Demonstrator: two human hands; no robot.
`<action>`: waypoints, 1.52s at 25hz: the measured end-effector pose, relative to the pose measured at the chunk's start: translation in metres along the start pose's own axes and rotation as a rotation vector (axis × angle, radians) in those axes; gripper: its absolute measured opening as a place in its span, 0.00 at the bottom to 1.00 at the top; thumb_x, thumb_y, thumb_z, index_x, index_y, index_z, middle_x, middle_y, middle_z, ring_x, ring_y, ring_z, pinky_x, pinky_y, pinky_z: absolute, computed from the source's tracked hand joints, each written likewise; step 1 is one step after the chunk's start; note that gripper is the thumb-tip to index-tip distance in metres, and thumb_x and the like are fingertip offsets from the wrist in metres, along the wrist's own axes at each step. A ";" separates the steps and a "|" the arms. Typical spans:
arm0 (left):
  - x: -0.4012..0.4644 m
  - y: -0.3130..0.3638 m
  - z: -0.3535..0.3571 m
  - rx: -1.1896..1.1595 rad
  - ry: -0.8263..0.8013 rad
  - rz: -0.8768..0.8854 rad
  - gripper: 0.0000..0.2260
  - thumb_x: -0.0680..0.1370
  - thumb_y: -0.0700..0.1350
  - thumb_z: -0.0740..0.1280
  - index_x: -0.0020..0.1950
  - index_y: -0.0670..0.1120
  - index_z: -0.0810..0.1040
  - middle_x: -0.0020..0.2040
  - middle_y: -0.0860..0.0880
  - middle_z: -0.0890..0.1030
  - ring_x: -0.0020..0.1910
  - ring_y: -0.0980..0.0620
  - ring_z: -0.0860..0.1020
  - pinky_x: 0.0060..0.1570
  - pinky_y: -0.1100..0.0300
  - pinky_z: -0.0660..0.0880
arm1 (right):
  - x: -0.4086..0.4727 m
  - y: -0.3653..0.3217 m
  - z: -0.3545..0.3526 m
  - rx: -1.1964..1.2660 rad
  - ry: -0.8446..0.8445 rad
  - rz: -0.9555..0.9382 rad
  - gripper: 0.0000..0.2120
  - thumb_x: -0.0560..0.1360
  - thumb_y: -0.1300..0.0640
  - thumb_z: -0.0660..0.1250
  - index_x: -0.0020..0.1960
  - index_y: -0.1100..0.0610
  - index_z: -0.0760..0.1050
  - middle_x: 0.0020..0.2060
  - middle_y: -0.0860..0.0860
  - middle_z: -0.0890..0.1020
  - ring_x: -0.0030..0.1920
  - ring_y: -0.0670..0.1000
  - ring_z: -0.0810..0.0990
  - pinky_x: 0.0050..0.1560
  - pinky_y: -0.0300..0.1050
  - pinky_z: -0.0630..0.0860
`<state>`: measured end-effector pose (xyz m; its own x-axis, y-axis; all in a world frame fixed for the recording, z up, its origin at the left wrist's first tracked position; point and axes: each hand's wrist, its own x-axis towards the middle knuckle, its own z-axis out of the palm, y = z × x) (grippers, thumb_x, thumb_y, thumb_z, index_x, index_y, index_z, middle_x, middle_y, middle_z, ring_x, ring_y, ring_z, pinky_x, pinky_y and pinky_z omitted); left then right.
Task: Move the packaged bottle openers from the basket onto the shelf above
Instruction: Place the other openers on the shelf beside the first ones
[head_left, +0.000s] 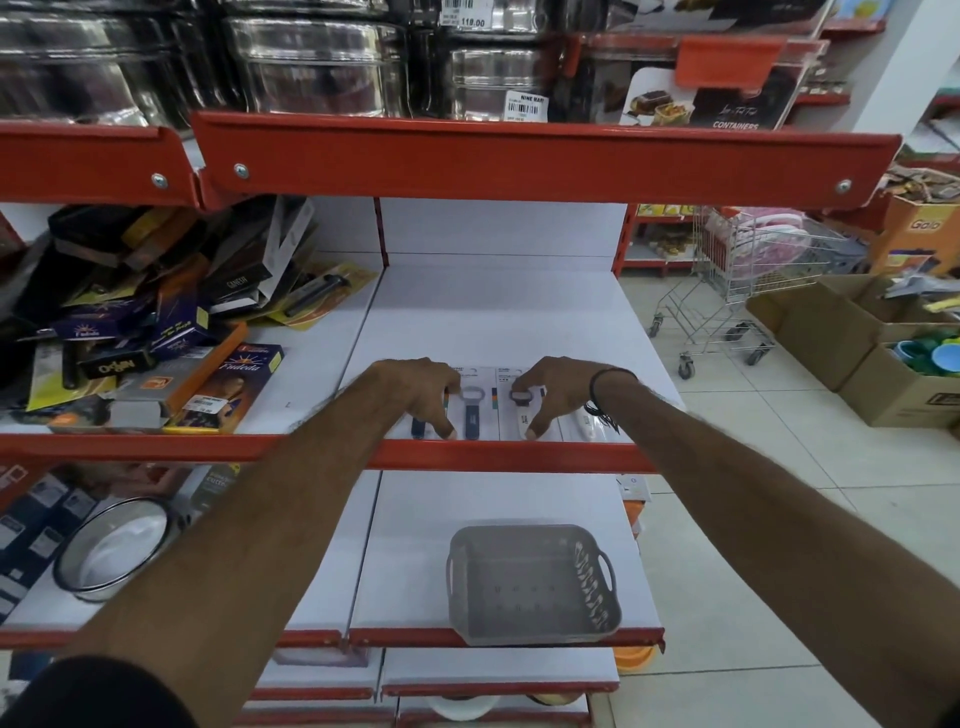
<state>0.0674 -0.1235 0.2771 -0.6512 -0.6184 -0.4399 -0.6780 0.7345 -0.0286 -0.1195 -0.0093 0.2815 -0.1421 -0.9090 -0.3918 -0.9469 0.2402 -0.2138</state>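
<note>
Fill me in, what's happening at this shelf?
A person is laying out packaged bottle openers along the front of the white shelf. The left hand and right hand both press fingertips on the packs. The grey basket on the shelf below looks empty, so the move appears nearly done.

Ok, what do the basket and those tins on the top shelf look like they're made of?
The basket looks like matte grey moulded plastic, going by its slotted wall and moulded handles. The tins look like polished steel: mirror-like reflections, though the blur leaves it open.
</note>
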 end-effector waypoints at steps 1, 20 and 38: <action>0.000 0.000 -0.001 0.012 0.003 -0.020 0.40 0.67 0.62 0.77 0.75 0.54 0.65 0.70 0.46 0.71 0.65 0.42 0.73 0.66 0.42 0.72 | 0.001 0.000 0.001 0.003 0.001 -0.004 0.39 0.67 0.47 0.79 0.74 0.53 0.69 0.74 0.50 0.68 0.73 0.54 0.67 0.71 0.50 0.65; -0.010 0.049 -0.018 0.377 -0.063 0.035 0.42 0.72 0.48 0.76 0.78 0.66 0.56 0.79 0.49 0.65 0.72 0.44 0.68 0.69 0.47 0.62 | -0.027 0.053 -0.013 0.011 0.062 0.105 0.46 0.62 0.45 0.82 0.75 0.52 0.67 0.76 0.50 0.67 0.76 0.53 0.64 0.75 0.50 0.61; -0.008 0.050 -0.016 0.357 -0.050 0.060 0.42 0.72 0.45 0.77 0.78 0.64 0.58 0.80 0.51 0.62 0.73 0.44 0.69 0.71 0.47 0.62 | -0.025 0.060 -0.008 0.049 0.036 0.122 0.41 0.59 0.48 0.84 0.70 0.50 0.75 0.71 0.49 0.75 0.72 0.53 0.71 0.73 0.50 0.67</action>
<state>0.0337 -0.0864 0.2939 -0.6623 -0.5636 -0.4937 -0.4720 0.8256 -0.3093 -0.1748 0.0248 0.2853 -0.2667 -0.8833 -0.3855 -0.9067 0.3656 -0.2104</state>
